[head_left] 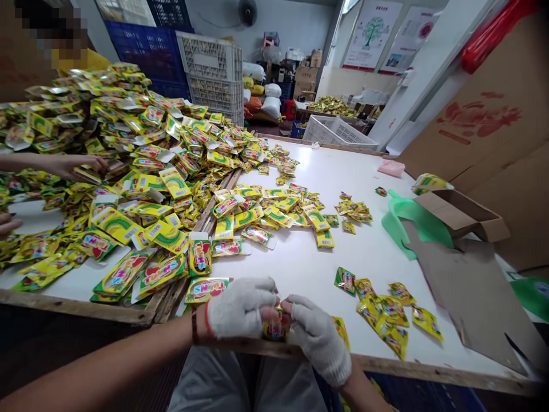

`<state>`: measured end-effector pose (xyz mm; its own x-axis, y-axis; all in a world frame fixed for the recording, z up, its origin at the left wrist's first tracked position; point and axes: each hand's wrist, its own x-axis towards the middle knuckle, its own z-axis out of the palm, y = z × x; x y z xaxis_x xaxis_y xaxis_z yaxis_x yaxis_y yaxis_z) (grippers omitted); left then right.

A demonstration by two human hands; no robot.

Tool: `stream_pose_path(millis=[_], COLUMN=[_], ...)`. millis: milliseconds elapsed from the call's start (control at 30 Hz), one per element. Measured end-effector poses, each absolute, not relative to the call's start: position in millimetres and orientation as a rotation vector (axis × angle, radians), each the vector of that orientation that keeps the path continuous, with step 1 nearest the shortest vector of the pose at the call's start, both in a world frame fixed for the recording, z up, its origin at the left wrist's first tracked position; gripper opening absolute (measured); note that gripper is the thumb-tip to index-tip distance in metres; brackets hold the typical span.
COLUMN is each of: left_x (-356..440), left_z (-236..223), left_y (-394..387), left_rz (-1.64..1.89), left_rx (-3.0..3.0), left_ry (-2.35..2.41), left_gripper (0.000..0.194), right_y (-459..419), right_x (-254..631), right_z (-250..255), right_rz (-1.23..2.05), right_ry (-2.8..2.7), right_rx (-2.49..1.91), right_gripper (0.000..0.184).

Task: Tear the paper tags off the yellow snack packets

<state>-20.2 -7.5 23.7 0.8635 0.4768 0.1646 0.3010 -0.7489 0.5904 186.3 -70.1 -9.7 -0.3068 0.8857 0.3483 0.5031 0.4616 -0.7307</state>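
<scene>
At the table's front edge, a small yellow and green printed box (275, 327) is held between my two hands, its top end up by my fingertips. My left hand (242, 308), in a white glove with bare fingertips, grips its left side. From the right, my right hand (316, 332), gloved the same way, closes on its top and right side. The fingers partly cover the box. Just left of my left hand lies another printed box (207, 290). Small shiny packets (383, 312) are scattered to the right, one partly behind my right hand.
A big heap of boxes (171, 143) fills the left table, past a wooden divider (171, 297). A co-worker's hand (88, 167) holds boxes there. Torn cardboard (463, 303), green plastic (412, 223) and an open carton (463, 212) lie at right. Crates (212, 74) stand behind.
</scene>
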Motion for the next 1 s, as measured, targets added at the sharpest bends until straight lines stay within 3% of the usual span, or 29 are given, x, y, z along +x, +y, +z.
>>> stream_pose_path(millis=[133,267,400,567,733,833,1000], left_x=[2.1,16.7,22.9,25.3,22.8,25.8,32.5], left_z=[24.3,19.0,14.9,7.2,2.0,-0.2,-9.6], left_y=[63.8,134.7,144.7,102.1,66.8,51.4,27.8], left_rz=[0.222,0.167,0.146,0.196,0.278,0.309,0.361], left_rx=[2.602,2.608,2.58,2.494,2.373,2.257,2.013], left_ry=[0.996,1.21,1.279,1.304,1.432,1.488,1.464], left_gripper=[0.022,0.032,0.026,0.018,0.043,0.025,0.014], right_y=[-63.3,-86.6,-119.4,-94.5,-39.1,-22.9,-24.9], right_x=[201.0,273.2,316.1,247.6,179.5,175.3,180.5], right_z=[11.5,60.4,84.1,39.5,-12.9,-28.0,-38.9], right_rz=[0.682,0.778,0.83,0.871,0.898,0.876,0.984], right_ry=[-1.758,-1.817,-1.806,-1.424,-1.196,-1.109,-1.025], right_rx=[-1.301,-1.627,-1.909,-1.737,-1.59,-1.643,-1.59], right_gripper=[0.038,0.02,0.01,0.019,0.013,0.023,0.036])
